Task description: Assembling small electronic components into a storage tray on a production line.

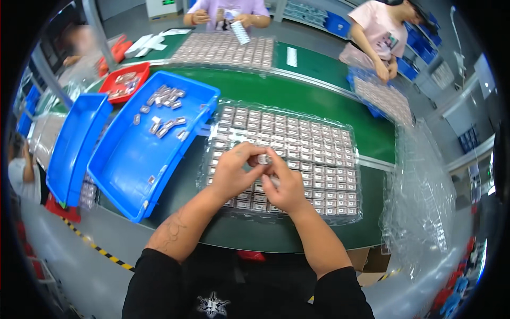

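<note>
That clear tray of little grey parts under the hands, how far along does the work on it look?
Nearly every pocket of the clear tray holds a small part, so it looks almost full. In hand: left hand and right hand pinch one small part between them above it. Left: a scatter of loose parts lies in the blue bin. Which way parts travel cannot be told.

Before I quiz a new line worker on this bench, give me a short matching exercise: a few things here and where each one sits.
Things:
1. small grey part
2. large blue bin
3. red tray
4. clear grid tray

Places:
A. under both hands
B. pinched between the left hand and right hand
C. far left, beyond the blue bins
D. just left of the clear tray, holding loose parts

Pairs: 1-B, 2-D, 3-C, 4-A
</note>
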Tool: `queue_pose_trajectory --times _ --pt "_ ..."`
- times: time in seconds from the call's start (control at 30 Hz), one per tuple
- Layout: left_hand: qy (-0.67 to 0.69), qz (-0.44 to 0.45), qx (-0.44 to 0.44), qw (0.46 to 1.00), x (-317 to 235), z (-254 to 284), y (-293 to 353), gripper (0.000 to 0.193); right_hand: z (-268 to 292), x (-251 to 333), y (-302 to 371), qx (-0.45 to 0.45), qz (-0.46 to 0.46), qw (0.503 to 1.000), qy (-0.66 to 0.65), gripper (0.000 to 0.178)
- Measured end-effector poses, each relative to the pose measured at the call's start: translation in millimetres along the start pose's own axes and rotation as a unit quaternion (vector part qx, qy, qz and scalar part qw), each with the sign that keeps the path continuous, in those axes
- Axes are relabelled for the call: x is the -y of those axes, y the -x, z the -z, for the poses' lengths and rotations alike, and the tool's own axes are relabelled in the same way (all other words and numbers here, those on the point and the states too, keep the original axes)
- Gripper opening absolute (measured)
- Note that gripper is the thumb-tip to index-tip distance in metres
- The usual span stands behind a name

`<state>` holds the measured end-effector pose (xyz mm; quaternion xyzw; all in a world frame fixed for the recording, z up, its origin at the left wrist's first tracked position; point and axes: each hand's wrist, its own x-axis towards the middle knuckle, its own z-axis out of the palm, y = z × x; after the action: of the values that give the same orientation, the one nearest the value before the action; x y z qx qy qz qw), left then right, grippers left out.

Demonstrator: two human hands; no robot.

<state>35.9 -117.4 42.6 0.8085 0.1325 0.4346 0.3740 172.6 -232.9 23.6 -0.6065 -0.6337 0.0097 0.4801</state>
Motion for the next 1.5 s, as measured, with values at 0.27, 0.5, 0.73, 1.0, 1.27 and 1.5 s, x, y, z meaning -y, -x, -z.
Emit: queue_pose_trajectory --times 0.27,0.5,0.73,1.0,1.27,1.5 --pt "0.024 -0.002 0.010 1.000 -2.0 -6.2 -9.5 0.030 6.2 -5.6 -4.1 -0.021 0.059 0.998 0.022 0.063" --pt "-0.041 0.035 -0.015 0.998 3.2 2.0 -2.3 0.023 -4.0 1.3 -6.8 0.040 0.048 0.997 0.054 0.080" --pt "-0.043 0.044 0.005 0.998 3.9 6.3 0.9 0.028 -4.7 5.2 -1.5 0.059 0.032 0.997 0.043 0.080" --pt "0.041 0.133 -0.116 0.983 22.4 24.8 -6.4 0.029 -5.1 -5.5 -7.6 -0.009 0.032 0.998 -0.047 0.067" --pt "-0.276 0.247 -0.219 0.903 13.5 88.8 -20.4 0.064 4.2 -8.4 -4.6 0.006 -0.015 1.000 -0.022 0.029" --pt "-0.217 -0.062 0.032 0.974 -135.9 69.2 -41.0 0.039 -6.9 -13.5 4.8 0.020 -0.008 0.998 -0.060 0.021"
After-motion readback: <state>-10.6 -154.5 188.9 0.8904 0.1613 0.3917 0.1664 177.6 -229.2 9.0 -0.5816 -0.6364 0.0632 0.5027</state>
